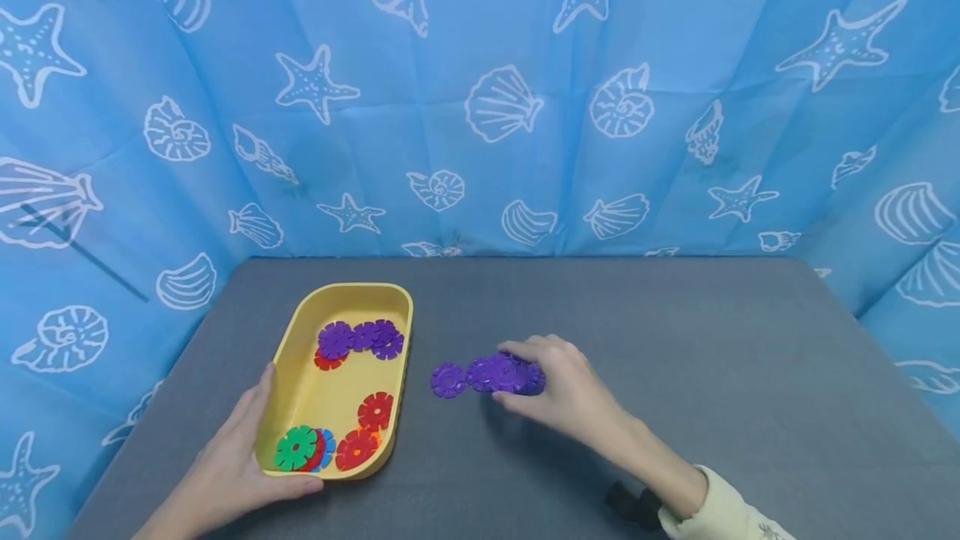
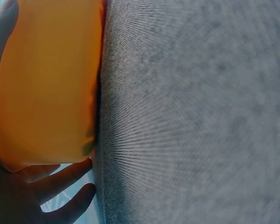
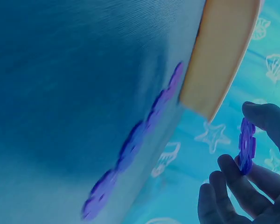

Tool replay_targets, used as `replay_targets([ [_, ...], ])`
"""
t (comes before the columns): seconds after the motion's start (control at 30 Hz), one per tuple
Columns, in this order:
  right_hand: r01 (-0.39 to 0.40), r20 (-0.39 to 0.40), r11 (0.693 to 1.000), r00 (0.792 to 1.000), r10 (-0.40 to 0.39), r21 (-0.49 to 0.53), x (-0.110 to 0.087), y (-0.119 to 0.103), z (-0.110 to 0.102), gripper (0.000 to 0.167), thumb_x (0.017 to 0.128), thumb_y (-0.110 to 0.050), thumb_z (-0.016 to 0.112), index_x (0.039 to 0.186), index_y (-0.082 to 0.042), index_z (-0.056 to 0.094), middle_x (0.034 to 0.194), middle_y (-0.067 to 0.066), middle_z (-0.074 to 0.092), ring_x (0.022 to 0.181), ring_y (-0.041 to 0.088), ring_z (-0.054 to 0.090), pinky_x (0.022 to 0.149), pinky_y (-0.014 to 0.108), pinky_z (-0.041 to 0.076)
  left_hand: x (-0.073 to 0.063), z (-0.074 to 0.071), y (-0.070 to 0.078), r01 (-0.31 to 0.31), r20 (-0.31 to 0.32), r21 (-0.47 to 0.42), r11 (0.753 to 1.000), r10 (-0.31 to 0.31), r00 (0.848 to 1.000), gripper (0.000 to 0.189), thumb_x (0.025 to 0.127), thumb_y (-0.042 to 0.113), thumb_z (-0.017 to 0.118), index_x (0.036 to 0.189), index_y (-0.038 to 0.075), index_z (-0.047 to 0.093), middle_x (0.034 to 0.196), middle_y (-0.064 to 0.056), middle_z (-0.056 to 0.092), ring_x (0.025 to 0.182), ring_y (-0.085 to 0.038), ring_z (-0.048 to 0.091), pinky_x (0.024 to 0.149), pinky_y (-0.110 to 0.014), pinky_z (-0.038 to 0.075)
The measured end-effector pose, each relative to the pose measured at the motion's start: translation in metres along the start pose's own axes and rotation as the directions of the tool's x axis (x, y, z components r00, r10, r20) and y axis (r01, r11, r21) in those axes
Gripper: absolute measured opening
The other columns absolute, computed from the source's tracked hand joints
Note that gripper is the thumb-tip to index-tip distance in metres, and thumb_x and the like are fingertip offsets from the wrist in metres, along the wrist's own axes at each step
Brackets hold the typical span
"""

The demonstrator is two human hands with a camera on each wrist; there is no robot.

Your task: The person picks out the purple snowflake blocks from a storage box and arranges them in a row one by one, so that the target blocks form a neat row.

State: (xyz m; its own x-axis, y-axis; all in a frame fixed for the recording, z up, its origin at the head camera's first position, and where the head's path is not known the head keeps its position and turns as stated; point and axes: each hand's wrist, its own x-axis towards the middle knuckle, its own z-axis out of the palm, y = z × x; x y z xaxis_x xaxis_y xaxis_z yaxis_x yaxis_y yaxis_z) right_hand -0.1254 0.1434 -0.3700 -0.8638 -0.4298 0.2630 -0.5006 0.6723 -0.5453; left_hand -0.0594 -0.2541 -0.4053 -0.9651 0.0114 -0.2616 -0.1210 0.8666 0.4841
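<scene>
A yellow plastic tray [image 1: 337,382] stands at the left of the table. My left hand [image 1: 232,457] grips its near left corner, thumb along the near wall and fingers on the left side. In the right wrist view, my right hand [image 3: 252,186] pinches a purple notched disc [image 3: 246,144] between thumb and fingers, above the table. A row of purple discs [image 1: 448,380] lies on the table right of the tray, partly hidden in the head view by the hand and held disc.
Inside the tray are purple discs [image 1: 335,340] at the far end, with red discs [image 1: 375,411], a green disc [image 1: 296,447] and a blue one nearer. A grey cloth [image 1: 675,340] covers the table. Behind hangs a blue curtain [image 1: 450,123] with shell prints.
</scene>
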Motion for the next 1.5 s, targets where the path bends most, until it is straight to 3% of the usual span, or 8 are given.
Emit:
replay_targets([
  [0.23, -0.068, -0.028, 0.998, 0.997, 0.068, -0.013, -0.015, 0.026, -0.015, 0.048, 0.075, -0.022, 0.09, 0.118, -0.006, 0.076, 0.111, 0.011, 0.078, 0.096, 0.023, 0.072, 0.082, 0.044, 0.06, 0.0, 0.0, 0.0, -0.001, -0.005, -0.001, 1.0, 0.001, 1.0, 0.15, 0.065, 0.07, 0.084, 0.163, 0.021, -0.018, 0.151, -0.02, 0.03, 0.122, -0.034, 0.048, 0.08, -0.045, 0.063],
  [0.4, -0.12, -0.012, 0.993, 0.993, 0.12, 0.001, -0.022, 0.04, -0.027, 0.048, 0.076, -0.021, 0.09, 0.118, -0.004, 0.075, 0.111, 0.013, 0.077, 0.088, 0.018, 0.071, 0.075, 0.04, 0.061, 0.0, 0.001, -0.001, -0.013, -0.016, 0.003, 1.0, 0.013, 1.0, 0.15, 0.065, 0.07, 0.084, 0.163, 0.021, -0.018, 0.152, -0.02, 0.03, 0.123, -0.034, 0.048, 0.081, -0.046, 0.063],
  [0.67, -0.177, 0.026, 0.983, 0.984, 0.179, -0.049, -0.024, 0.063, -0.035, 0.05, 0.075, -0.019, 0.09, 0.117, 0.001, 0.074, 0.103, 0.013, 0.078, 0.084, 0.015, 0.07, 0.072, 0.035, 0.06, 0.0, 0.001, 0.0, -0.005, -0.015, -0.001, 1.0, 0.005, 1.0, 0.151, 0.063, 0.07, 0.084, 0.163, 0.021, -0.017, 0.15, -0.02, 0.031, 0.123, -0.034, 0.048, 0.079, -0.044, 0.063],
  [0.87, -0.229, 0.089, 0.968, 0.967, 0.239, -0.106, -0.023, 0.081, -0.035, 0.053, 0.075, -0.021, 0.089, 0.119, 0.002, 0.073, 0.108, 0.017, 0.077, 0.087, 0.018, 0.071, 0.076, 0.041, 0.06, 0.0, 0.001, 0.0, -0.02, -0.032, 0.0, 1.0, 0.02, 0.999, 0.15, 0.063, 0.07, 0.085, 0.164, 0.021, -0.015, 0.151, -0.02, 0.031, 0.123, -0.034, 0.049, 0.079, -0.044, 0.063],
  [1.17, -0.282, 0.153, 0.951, 0.941, 0.3, -0.127, -0.023, 0.091, -0.038, 0.05, 0.078, -0.025, 0.088, 0.118, 0.001, 0.073, 0.093, 0.006, 0.075, 0.073, 0.01, 0.057, 0.06, 0.027, 0.046, 0.0, 0.001, 0.002, -0.027, -0.043, 0.0, 1.0, 0.027, 0.999, 0.15, 0.062, 0.069, 0.085, 0.164, 0.022, -0.014, 0.149, -0.019, 0.033, 0.121, -0.033, 0.049, 0.078, -0.043, 0.063],
  [1.27, -0.281, 0.163, 0.95, 0.94, 0.301, -0.136, -0.022, 0.092, -0.038, 0.052, 0.077, -0.027, 0.089, 0.119, 0.001, 0.073, 0.094, 0.006, 0.073, 0.076, 0.012, 0.058, 0.063, 0.029, 0.047, 0.0, 0.001, 0.002, -0.019, -0.038, -0.002, 1.0, 0.019, 0.999, 0.15, 0.062, 0.07, 0.085, 0.164, 0.022, -0.014, 0.149, -0.019, 0.033, 0.121, -0.033, 0.049, 0.077, -0.042, 0.063],
  [1.5, -0.286, 0.179, 0.943, 0.932, 0.314, -0.168, -0.021, 0.093, -0.037, 0.06, 0.072, -0.03, 0.092, 0.117, 0.004, 0.073, 0.101, 0.014, 0.071, 0.093, 0.028, 0.067, 0.082, 0.05, 0.058, 0.0, 0.001, 0.003, -0.018, -0.041, 0.006, 1.0, 0.018, 0.999, 0.15, 0.062, 0.07, 0.084, 0.164, 0.023, -0.015, 0.151, -0.02, 0.031, 0.122, -0.034, 0.049, 0.079, -0.045, 0.063],
])
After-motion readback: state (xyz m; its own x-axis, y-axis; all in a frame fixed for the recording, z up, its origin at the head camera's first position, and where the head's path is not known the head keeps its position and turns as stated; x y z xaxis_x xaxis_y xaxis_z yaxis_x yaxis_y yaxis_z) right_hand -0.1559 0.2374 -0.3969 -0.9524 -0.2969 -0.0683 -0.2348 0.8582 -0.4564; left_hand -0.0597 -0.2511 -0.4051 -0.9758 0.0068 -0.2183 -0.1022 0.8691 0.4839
